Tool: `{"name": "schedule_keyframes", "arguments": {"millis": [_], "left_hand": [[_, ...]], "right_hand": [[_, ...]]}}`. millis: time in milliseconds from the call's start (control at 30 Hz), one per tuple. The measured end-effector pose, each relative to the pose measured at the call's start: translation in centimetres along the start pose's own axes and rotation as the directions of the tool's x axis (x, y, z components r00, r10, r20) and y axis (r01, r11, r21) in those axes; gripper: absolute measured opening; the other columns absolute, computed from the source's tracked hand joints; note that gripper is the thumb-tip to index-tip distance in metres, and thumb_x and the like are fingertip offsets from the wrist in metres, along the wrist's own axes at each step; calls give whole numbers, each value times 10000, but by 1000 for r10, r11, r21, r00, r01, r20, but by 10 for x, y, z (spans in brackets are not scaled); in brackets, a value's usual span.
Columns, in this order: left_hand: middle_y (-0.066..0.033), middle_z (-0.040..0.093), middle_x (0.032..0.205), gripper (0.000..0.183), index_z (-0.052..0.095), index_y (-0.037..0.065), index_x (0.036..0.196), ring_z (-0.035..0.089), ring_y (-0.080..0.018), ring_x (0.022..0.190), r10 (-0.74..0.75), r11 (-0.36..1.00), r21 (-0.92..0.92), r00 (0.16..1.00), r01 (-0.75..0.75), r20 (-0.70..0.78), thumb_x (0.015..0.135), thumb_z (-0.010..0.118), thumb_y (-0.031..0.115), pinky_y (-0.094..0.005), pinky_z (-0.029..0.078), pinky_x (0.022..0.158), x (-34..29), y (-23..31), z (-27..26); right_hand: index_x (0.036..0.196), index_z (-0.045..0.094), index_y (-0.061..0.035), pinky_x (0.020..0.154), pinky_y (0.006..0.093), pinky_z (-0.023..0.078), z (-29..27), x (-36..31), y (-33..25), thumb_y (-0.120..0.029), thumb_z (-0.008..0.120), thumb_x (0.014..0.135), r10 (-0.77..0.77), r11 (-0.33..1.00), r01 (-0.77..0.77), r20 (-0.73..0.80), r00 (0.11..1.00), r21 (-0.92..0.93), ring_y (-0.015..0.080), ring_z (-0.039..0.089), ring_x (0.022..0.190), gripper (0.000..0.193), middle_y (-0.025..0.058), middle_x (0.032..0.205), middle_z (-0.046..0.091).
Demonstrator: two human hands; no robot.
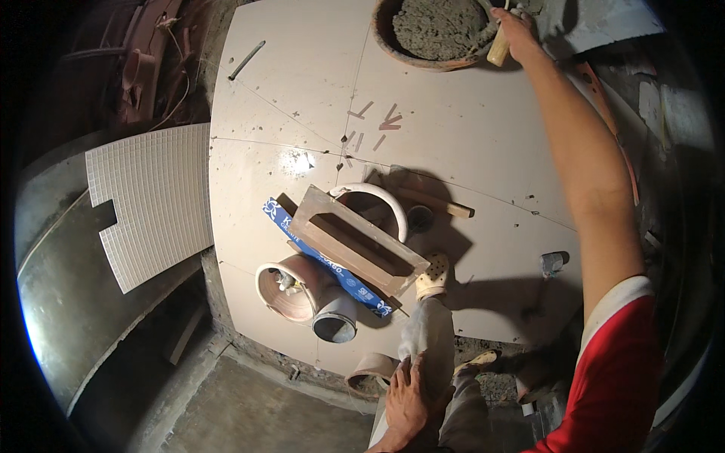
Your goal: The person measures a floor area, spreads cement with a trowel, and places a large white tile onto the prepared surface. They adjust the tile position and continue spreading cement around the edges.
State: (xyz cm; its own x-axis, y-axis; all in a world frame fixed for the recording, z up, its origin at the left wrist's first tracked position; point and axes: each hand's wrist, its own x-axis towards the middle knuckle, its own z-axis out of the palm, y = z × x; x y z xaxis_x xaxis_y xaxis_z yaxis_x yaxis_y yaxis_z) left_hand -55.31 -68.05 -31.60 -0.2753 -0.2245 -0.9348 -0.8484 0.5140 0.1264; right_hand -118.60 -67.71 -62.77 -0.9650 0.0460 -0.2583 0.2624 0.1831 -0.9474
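At the far right, my right hand (517,34) is closed round the wooden handle (498,48) of what looks like a trowel; its blade is hidden or out of view. The hand is at the rim of a round tub (384,39) holding grey wet mortar (438,29). My right arm stretches forward in a red sleeve with a white cuff. Low in the view, my left hand (405,400) lies over my leg, fingers extended and holding nothing. My feet are in pale clogs (433,276).
Large pale tiles (287,98) cover the floor, with small spacer pieces (390,121) scattered. Mid-floor stand a wooden float (362,245), a blue printed strip (325,260), a white curved hoop (385,198), a bucket (264,291) and a grey pipe (334,325). Mosaic sheet (155,196) lies left.
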Motion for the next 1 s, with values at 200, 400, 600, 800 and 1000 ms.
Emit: {"name": "schedule_keyframes", "arguments": {"millis": [200, 400, 600, 800, 1000], "left_hand": [[-214, 392, 1523, 959, 308, 176, 1559, 387, -389, 1411, 4, 1000, -15, 1000, -4, 2, 806, 754, 569, -486, 351, 1144, 2, -7, -7], [-216, 423, 1494, 873, 334, 166, 1546, 423, -391, 1377, 61, 998, 31, 996, -59, -58, 848, 729, 510, -483, 372, 1121, -8, -19, 6], [-193, 483, 1432, 659, 378, 161, 1514, 520, -391, 1271, 118, 991, 76, 979, -106, -168, 885, 565, 107, -489, 447, 1024, -24, -40, 34], [-164, 550, 1306, 634, 405, 165, 1492, 551, -363, 1231, 128, 988, 120, 956, -99, -265, 886, 592, 157, -482, 465, 993, -39, -47, 52], [-159, 557, 1280, 663, 430, 151, 1465, 556, -355, 1224, 79, 988, 150, 972, -46, -221, 855, 665, 260, -468, 485, 970, -46, -61, 70]], "right_hand": [[1132, 696, 15, 784, 387, 543, 19, -50, -74, -323, 736, 835, -60, 965, 45, -51, 997, -259, 269, 674, 912, 452, 162, 1041, 716], [1256, 551, 4, 890, 394, 483, 44, -70, -99, -298, 728, 871, 12, 976, 83, 432, 902, -200, 255, 594, 1033, 520, 133, 1131, 622], [1216, 591, 17, 908, 387, 483, -13, -173, -59, -502, 719, 859, 14, 976, 43, 258, 966, -215, 235, 581, 1040, 643, 119, 1153, 604], [943, 613, -51, 747, 337, 446, -140, -321, -107, -457, 690, 891, 205, 961, -117, 361, 910, -250, 141, 507, 830, 416, 26, 892, 521], [967, 647, -96, 695, 328, 422, -325, -537, -113, -372, 698, 898, 545, 822, -501, 119, 830, -272, 118, 504, 768, 288, -3, 873, 572]]}}
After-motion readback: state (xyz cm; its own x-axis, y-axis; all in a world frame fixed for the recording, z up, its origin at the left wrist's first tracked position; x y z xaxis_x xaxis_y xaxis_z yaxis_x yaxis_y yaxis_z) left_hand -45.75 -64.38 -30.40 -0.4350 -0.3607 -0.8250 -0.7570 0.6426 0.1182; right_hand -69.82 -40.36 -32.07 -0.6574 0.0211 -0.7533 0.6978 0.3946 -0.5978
